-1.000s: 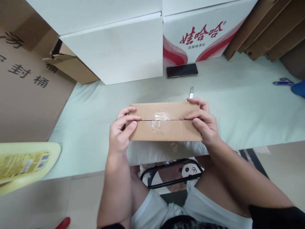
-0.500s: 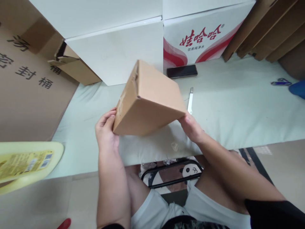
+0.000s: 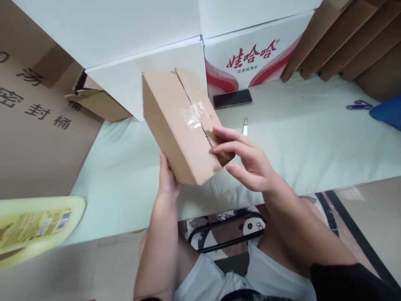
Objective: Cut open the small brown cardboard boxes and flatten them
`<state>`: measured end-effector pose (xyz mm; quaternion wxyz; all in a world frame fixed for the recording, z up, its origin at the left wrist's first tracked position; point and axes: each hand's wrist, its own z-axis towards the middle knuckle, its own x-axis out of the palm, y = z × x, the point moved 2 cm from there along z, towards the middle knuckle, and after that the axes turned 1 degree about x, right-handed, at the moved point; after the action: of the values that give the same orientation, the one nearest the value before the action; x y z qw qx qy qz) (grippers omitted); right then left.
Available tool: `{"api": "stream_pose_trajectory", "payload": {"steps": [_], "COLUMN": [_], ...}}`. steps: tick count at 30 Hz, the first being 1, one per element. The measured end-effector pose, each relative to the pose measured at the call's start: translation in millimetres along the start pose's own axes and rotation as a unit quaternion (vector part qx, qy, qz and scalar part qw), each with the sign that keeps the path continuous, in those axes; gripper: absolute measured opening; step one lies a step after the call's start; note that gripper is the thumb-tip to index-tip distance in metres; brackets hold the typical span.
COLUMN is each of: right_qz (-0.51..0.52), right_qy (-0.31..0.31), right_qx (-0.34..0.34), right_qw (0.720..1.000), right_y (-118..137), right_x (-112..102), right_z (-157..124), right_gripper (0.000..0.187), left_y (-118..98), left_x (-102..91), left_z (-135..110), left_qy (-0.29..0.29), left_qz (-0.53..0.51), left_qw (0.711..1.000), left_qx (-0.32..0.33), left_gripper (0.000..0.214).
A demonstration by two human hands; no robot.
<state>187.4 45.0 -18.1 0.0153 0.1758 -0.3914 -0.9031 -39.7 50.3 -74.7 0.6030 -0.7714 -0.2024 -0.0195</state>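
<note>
"What's blocked?"
"I see the left hand (image 3: 169, 177) gripping the carton (image 3: 178, 129), tilted above the cloth (image 3: 307, 138), its fingers mostly hidden. The right hand (image 3: 249, 161), fingers spread, touches it, covering part of the knife (image 3: 245, 126)."

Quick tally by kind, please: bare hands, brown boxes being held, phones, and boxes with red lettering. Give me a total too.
Bare hands: 2 (left hand, right hand)
Held brown box: 1
Dark phone: 1
White box with red lettering: 1
Total: 5
</note>
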Motion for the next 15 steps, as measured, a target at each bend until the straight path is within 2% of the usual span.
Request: {"api": "stream_pose_trajectory", "payload": {"steps": [3,6,8,10,12,15], "right_qz": [-0.041,-0.06,-0.061,-0.061,-0.065,-0.08], "right_qy": [-0.017,-0.047,-0.057,-0.056,-0.048,-0.034], "right_qx": [-0.027,-0.035,-0.024,-0.009,0.006,0.022], "right_qw": [0.999,0.996,0.996,0.997,0.997,0.996], "right_y": [-0.5,-5.8,-8.8,-10.3,-11.4,-14.3], "right_x": [-1.5,0.7,1.6,1.8,1.7,3.9], "right_z": [0.2,1.1,1.3,0.9,-0.4,-3.6], "right_gripper": [0.029,0.032,0.027,0.024,0.023,0.022], "left_y": [5.4,15.5,22.9,26.5,24.2,11.7], "left_x": [7.6,15.3,15.6,10.3,0.6,-14.9], "left_z": [-7.4,-11.5,-8.7,-1.8,5.9,10.8], "left_qy": [-0.009,0.013,0.031,0.035,0.014,-0.046], "left_qz": [0.058,0.089,0.122,0.179,0.238,0.288], "left_qw": [0.99,0.982,0.982,0.979,0.971,0.955], "left_qx": [-0.131,-0.164,-0.141,-0.089,-0.029,0.063], "left_gripper": [0.052,0.046,0.045,0.043,0.041,0.04]}}
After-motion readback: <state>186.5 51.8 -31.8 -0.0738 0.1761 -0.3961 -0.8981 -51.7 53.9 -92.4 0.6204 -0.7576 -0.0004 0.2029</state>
